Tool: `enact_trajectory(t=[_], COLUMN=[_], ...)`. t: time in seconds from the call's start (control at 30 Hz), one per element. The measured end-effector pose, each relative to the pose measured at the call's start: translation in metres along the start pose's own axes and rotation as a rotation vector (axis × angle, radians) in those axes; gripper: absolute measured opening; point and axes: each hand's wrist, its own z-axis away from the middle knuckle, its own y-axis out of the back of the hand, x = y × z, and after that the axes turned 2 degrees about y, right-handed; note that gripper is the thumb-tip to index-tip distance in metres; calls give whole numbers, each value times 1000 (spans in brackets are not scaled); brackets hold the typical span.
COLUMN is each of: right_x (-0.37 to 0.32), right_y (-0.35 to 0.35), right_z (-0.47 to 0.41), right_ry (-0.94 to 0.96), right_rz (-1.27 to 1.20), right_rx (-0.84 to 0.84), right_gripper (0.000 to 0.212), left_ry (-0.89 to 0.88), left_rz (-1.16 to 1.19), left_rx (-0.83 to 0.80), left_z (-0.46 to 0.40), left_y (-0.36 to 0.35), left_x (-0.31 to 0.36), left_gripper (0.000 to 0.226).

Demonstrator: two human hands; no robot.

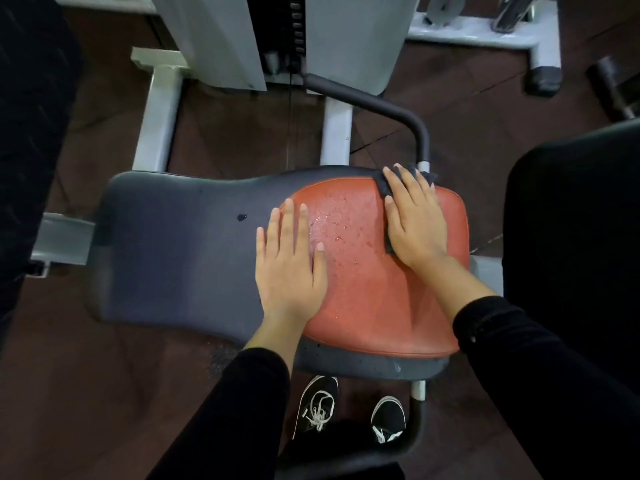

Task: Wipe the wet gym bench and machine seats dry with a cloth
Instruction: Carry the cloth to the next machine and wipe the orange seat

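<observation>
On the far right of the wet red seat (pixel 374 271), the right hand (pixel 414 220) presses a dark cloth (pixel 385 184) with straight fingers, while the left hand (pixel 289 261) rests flat, fingers spread.

The seat (pixel 367 289) has a red pad at one end and a long gray pad (pixel 173 244) at the other. Water drops (pixel 343 223) sit on the red part, between the two hands. The left hand (pixel 289 268) lies flat where red meets gray. The right hand (pixel 414 220) presses a dark cloth (pixel 386 183) flat on the far red corner. One dark drop (pixel 242 217) sits on the gray pad, just left of the left hand's fingers.
</observation>
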Motion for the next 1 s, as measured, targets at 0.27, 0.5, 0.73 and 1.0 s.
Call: enact_trajectory(t=[0.27,0.5,0.73,1.0], right_x=[-50,5,-4,-45], right_y=[-12,8,1,-7], right_z=[-8,41,-9,42], right_ry=[23,422,31,339], right_rz=[24,81,48,55], right_rx=[12,-152,-7,-129], right_gripper=[51,46,45,48], left_ry=[14,13,37,8], left_rz=[1,27,11,29], left_rx=[-10,-9,-27,-8], left_z=[1,1,1,1], left_y=[-5,-4,-5,-7], left_x=[-2,-3,-2,-5], left_gripper=[56,56,57,56])
